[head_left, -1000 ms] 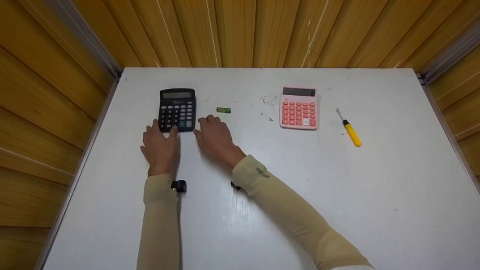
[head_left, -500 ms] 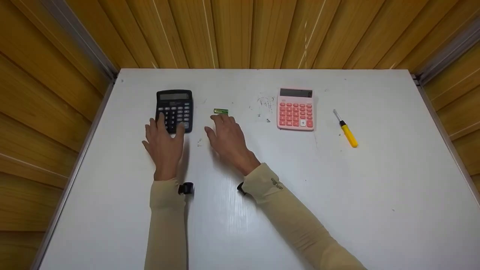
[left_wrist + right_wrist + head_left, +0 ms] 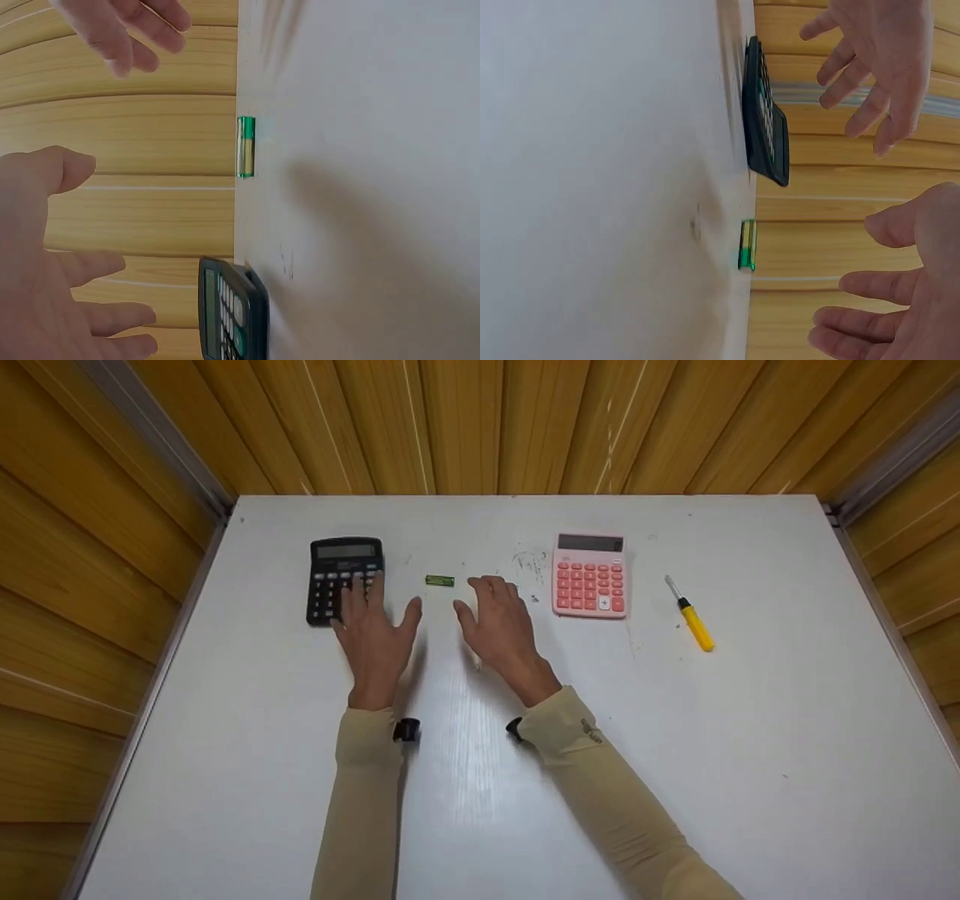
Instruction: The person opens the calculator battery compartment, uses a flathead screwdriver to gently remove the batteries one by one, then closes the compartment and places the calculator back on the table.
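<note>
"What had changed?"

"Both hands had shifted right. The left hand (image 3: 373, 641) had gone from the near-left edge of the black calculator (image 3: 322, 594) to above its right-hand keys; the right hand (image 3: 499, 626) had passed from beside that calculator to just right of the green-and-gold battery (image 3: 439, 580). Calculator and battery had stayed put."

"And the fingers?"

"The left ones were spread wide, the right ones loosely straight with the thumb well apart. Neither hand held anything."

"What else was around?"

"The battery lay on the desk (image 3: 787, 697), between the black calculator and the right hand. Farther right were a pink calculator (image 3: 589, 577) and, beyond it, a yellow-handled screwdriver (image 3: 697, 628). From above, the left fingers hid several black keys."

"Did the wrist views add anything?"

"Yes — they showed both hands lifted clear of the desk, and the black calculator's tilted-up screen end. Only the head view took in the pink calculator and screwdriver. Whether the battery was one cell or two side by side, I couldn't tell."
</note>
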{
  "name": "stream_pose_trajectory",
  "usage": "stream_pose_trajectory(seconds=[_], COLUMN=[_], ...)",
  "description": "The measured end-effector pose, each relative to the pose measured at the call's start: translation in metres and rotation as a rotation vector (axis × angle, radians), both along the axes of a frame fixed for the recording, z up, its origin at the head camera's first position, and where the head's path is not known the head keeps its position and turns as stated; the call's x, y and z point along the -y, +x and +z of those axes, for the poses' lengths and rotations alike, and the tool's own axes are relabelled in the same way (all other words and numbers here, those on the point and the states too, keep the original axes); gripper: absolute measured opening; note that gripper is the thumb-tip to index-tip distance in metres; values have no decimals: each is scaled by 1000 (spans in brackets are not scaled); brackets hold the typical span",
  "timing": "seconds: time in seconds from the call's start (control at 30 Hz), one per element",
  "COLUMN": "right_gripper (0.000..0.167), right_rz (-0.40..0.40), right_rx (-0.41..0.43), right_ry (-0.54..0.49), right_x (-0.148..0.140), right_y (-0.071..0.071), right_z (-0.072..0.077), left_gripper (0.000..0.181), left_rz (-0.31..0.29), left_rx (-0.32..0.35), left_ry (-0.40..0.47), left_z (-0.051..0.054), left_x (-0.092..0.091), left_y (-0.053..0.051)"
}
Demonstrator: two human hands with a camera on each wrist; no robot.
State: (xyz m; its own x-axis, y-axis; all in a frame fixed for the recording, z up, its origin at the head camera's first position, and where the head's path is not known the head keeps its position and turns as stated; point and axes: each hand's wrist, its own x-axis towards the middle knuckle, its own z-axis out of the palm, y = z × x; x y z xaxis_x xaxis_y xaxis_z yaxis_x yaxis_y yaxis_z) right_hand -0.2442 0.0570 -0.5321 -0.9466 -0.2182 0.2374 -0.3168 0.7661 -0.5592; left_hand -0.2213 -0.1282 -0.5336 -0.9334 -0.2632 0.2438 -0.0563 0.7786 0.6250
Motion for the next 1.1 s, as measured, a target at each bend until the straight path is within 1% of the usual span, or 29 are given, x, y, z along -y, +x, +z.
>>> stream_pose_trajectory(seconds=[0.1, 0.2, 0.3, 0.4, 0.53, 0.63, 0.73, 0.83, 1.0, 1.1], right_gripper=[48, 48, 49, 49, 52, 58, 64, 68, 69, 69], right_rz=[-26, -54, -64, -75, -89, -99, -104, -111, -130, -140], right_rx=[-17, -17, -1, 0, -10, -1, 25, 49, 68, 77], right_ry=[9, 22, 30, 31, 41, 82, 141, 179, 210, 211], right_x=[-10, -18, -25, -31, -40, -45, -49, -53, -59, -64], right_y=[-2, -4, -6, -7, -8, -8, -6, -6, -7, -8], right_z=[1, 1, 0, 0, 0, 1, 1, 0, 1, 1], left_gripper=[75, 76, 75, 74, 73, 75, 78, 80, 83, 83], left_rz=[-40, -77, -93, -117, -147, -157, -162, -178, -213, -228], left_rx=[2, 23, 30, 20, 13, 33, 67, 94, 110, 117], left_ry=[-32, -72, -109, -118, -132, -177, -228, -273, -318, -339], left_z=[0, 0, 0, 0, 2, 4, 4, 3, 2, 2], left_x=[-12, -23, -32, -39, -46, -50, -54, -58, -64, -69], left_y=[-4, -7, -9, -11, -13, -15, -14, -14, -15, -17])
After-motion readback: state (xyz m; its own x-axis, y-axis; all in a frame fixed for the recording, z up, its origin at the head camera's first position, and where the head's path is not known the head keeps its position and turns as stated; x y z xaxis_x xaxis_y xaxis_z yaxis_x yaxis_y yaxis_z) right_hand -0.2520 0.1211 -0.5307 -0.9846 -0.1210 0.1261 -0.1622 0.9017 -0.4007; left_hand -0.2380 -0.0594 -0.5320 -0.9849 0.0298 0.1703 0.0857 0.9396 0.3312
